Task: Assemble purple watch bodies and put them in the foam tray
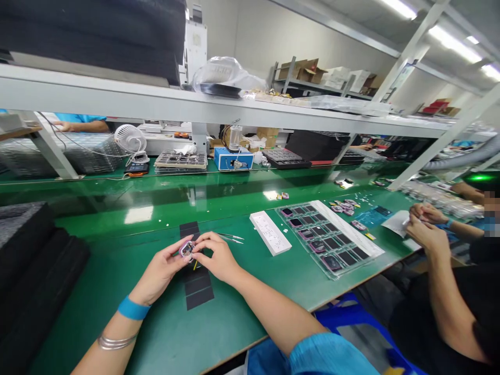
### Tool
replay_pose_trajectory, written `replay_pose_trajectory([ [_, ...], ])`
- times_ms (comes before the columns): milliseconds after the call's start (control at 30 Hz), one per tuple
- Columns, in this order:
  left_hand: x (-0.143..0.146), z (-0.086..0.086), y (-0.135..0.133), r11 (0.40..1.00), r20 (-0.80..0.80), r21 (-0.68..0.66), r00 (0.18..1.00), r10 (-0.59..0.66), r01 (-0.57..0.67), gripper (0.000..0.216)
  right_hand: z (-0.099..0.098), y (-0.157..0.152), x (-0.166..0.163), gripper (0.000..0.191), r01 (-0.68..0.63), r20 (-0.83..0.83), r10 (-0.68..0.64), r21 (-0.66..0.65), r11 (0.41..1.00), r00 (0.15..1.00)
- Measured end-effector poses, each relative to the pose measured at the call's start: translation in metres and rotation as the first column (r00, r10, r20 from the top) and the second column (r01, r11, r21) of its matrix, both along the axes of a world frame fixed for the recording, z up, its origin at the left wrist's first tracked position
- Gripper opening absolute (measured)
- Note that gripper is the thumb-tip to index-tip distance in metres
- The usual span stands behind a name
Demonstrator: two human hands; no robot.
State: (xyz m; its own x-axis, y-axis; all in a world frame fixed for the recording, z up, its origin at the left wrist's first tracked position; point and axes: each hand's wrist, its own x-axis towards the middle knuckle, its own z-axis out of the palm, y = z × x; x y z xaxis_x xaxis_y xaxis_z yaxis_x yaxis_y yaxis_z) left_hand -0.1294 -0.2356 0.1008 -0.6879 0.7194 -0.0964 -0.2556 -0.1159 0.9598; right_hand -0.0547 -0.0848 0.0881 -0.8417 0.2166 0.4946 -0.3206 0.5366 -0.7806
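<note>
A small purple-rimmed device housing (187, 250), with parts showing inside it, is held up over the green bench. My left hand (166, 265) grips its left side between thumb and fingers. From the right, my right hand (214, 255) pinches the housing's edge; whether it also holds a tiny part is hidden. A yellow strip (195, 264) hangs just below the housing. Underneath lies a row of black rectangular sheets (199, 287). Metal tweezers (232, 238) rest on the bench just beyond my right hand.
To the right are a white box (270, 233) with tiny pieces and a clear tray (328, 239) of dark screens. More housings (346, 207) lie behind it. Black foam (39, 265) is stacked at left. A co-worker's hands (427, 224) work at far right. A shelf (234, 110) spans above.
</note>
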Motion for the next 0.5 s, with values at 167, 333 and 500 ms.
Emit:
replay_pose_trajectory([
  [167,-0.0058,-0.0072,-0.0002,0.999,-0.090,0.005,0.995,0.042,-0.042,0.054,0.0001,0.0001,0.0004,0.004,-0.003,-0.016,0.004,0.028,1.000,1.000],
  [333,-0.0044,-0.0072,0.0006,0.995,-0.131,0.061,0.987,0.088,-0.080,0.045,0.0053,0.0027,0.0032,0.005,-0.047,0.010,0.046,0.041,0.998,0.999],
  [500,-0.0025,-0.0077,0.0016,0.993,-0.075,0.091,0.993,0.088,-0.081,0.043,0.0085,-0.0034,0.0043,0.007,-0.069,0.026,0.067,0.105,0.992,0.997],
])
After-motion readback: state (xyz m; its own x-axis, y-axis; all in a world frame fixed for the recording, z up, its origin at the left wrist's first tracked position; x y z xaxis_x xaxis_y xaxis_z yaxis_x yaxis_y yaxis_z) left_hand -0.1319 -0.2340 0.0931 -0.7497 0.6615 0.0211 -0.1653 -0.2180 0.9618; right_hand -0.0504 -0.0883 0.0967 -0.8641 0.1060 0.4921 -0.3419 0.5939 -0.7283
